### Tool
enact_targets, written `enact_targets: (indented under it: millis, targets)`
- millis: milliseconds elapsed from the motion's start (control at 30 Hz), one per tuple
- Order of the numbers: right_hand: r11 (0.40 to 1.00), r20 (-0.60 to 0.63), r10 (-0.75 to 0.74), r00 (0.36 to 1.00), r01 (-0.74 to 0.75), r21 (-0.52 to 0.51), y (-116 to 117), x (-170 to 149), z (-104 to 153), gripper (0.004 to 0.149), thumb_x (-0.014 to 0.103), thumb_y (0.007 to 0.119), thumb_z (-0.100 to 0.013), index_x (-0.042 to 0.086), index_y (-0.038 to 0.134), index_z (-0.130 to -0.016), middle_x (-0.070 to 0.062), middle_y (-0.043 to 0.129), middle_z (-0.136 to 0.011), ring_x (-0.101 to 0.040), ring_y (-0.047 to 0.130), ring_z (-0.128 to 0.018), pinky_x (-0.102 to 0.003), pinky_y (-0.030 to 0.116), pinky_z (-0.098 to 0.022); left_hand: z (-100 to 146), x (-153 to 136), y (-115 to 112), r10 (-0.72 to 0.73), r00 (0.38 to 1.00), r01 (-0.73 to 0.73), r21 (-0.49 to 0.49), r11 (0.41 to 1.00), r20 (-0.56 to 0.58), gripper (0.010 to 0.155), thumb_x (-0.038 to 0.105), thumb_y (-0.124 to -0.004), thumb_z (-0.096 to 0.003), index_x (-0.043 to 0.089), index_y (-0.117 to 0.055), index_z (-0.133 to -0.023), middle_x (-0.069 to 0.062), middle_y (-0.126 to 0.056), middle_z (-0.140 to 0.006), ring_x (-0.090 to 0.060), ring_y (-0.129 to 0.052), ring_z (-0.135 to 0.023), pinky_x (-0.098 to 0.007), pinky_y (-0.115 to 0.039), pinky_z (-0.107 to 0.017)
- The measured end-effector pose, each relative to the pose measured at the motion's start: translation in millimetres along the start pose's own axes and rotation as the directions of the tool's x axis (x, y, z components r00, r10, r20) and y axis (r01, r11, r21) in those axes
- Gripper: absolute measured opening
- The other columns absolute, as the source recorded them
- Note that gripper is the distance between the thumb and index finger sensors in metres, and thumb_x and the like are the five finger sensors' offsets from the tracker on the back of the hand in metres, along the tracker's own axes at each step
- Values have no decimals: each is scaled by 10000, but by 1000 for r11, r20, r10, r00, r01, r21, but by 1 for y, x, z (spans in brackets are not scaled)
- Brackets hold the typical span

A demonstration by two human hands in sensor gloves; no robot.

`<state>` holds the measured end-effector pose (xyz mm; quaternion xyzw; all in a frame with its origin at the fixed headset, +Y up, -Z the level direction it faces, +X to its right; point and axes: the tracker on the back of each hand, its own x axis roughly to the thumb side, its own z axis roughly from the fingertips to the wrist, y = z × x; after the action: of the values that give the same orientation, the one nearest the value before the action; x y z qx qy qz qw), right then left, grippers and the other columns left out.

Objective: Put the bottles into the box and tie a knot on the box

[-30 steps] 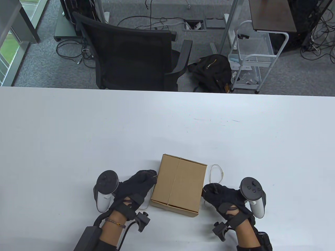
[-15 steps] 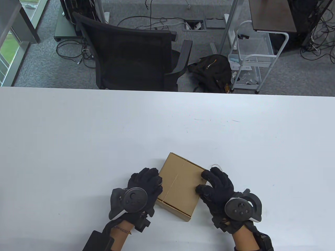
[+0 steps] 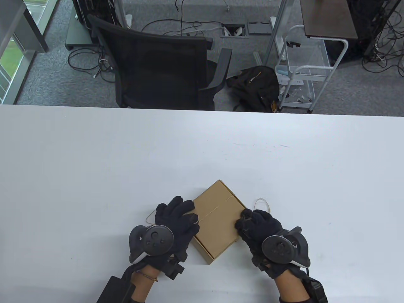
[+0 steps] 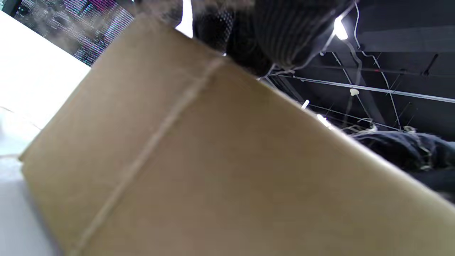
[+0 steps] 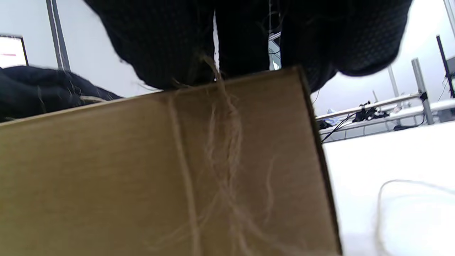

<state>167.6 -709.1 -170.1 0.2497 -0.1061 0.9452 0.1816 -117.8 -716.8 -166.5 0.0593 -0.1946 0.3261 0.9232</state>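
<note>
Your left hand point(image 3: 176, 221) lies with straight fingers against the left side of the closed cardboard box point(image 3: 217, 225), and your right hand point(image 3: 258, 225) has curled fingers at the box's right edge, where its grip pinches the twine point(image 5: 224, 117). The box stands on the white counter point(image 3: 94, 164) between both hands, turned with one corner away from you. The twine runs across its top and loops onto the counter at both sides. Beyond the counter stands a black chair point(image 3: 157, 63).
</note>
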Motion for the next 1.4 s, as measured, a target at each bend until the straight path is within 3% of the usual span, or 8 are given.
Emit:
enact_targets:
  millis: [167,333,433,500,600,733,1233,1400]
  targets:
    - [988,54,152,987,-151,-21,-2,21,2,392,343,858,-439,106,931,-743,-155,882,-780,-405,941,-510,-498,846,-354,5,9,-1,-24,1000,24,-3,1000,15,484,388,-859,-502,107,-885,-895,-166,-695,-1174,-582,-550,-1088,-857,-353,-648]
    - [995,183,95,978,-93,-20,-1,37,4,391,351,887,-404,94,963,-688,-152,937,-621,-274,991,-331,-406,892,-233,10,13,-2,-38,999,39,-26,999,11,484,392,-869,-495,102,-901,-882,-166,-706,-1173,-591,-558,-1082,-855,-365,-650]
    - [1000,237,-15,971,14,6,-1,38,4,380,296,923,-380,78,974,-687,-176,942,-638,-301,984,-355,-440,879,-257,10,11,-8,-55,999,55,-79,995,1,474,392,-865,-497,129,-897,-889,-140,-728,-1175,-594,-630,-1061,-832,-450,-665]
    - [996,241,88,967,-80,-42,-5,38,5,378,272,926,-381,84,967,-706,-166,935,-690,-336,967,-431,-474,856,-324,8,7,-11,-41,999,43,-82,996,20,463,393,-860,-499,159,-885,-898,-111,-732,-1179,-599,-621,-1065,-805,-488,-684]
    - [977,214,210,954,-199,-74,-4,34,5,386,256,899,-401,129,925,-764,-131,883,-815,-364,905,-619,-531,796,-476,5,4,-11,-18,1000,20,-86,996,24,441,386,-876,-490,181,-909,-879,-85,-755,-1171,-569,-633,-1080,-809,-441,-696]
    - [988,106,127,986,-117,-98,0,17,1,389,206,871,-427,85,876,-796,-202,732,-983,-540,688,-858,-699,637,-586,-2,-4,-10,21,998,-13,-129,992,65,428,391,-882,-481,216,-915,-869,-46,-753,-1178,-530,-618,-1107,-796,-413,-711]
    - [998,-56,34,998,-37,-52,4,-12,-8,409,211,761,-485,145,747,-888,-239,687,-1023,-608,657,-863,-763,646,-547,-11,-21,-11,197,971,-163,-234,959,134,422,384,-894,-460,200,-930,-838,5,-780,-1165,-438,-596,-1140,-705,-444,-755]
    - [993,-64,16,998,-23,-112,-4,-17,-6,402,189,782,-469,116,772,-864,-225,801,-924,-500,874,-721,-647,770,-500,-7,-18,-9,123,984,-101,-171,980,126,434,388,-880,-473,185,-909,-856,-13,-782,-1168,-452,-613,-1138,-758,-428,-734]
